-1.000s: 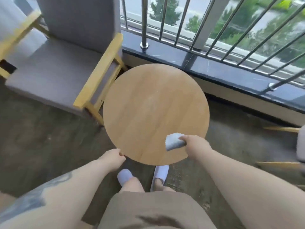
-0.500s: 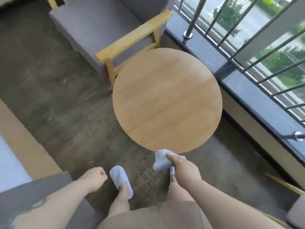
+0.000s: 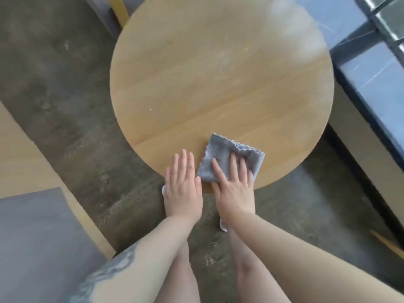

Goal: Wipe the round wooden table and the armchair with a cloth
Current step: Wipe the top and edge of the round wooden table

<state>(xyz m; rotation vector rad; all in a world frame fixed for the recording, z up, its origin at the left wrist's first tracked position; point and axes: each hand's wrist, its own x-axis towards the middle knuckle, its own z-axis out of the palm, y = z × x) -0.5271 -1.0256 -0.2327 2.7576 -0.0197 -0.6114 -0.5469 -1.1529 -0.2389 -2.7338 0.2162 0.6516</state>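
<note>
Nearest: two bare forearms reach forward over bare legs, the left forearm tattooed. White slippers peek out under the wrists, mostly hidden. Floor [image 3: 65, 88] is dark mottled concrete.

Left hand [image 3: 183, 184] lies flat, fingers straight and together, palm down on the near rim of the round wooden table [image 3: 218, 84]; it holds nothing. Right hand [image 3: 235, 184] is just beside it, also flat with fingers extended, pressing down on a grey cloth [image 3: 220, 149]. Cloth is folded to a rough square with a scalloped edge, lying on the near edge of the tabletop, touching the left thumb side.

Tabletop beyond the hands is bare light wood with a pale dusty patch at the far right.

Far left: a yellow wooden leg of the armchair [image 3: 119, 9] shows at the top edge, just beside the table. Far right: a dark marble ledge [image 3: 371, 79].
</note>
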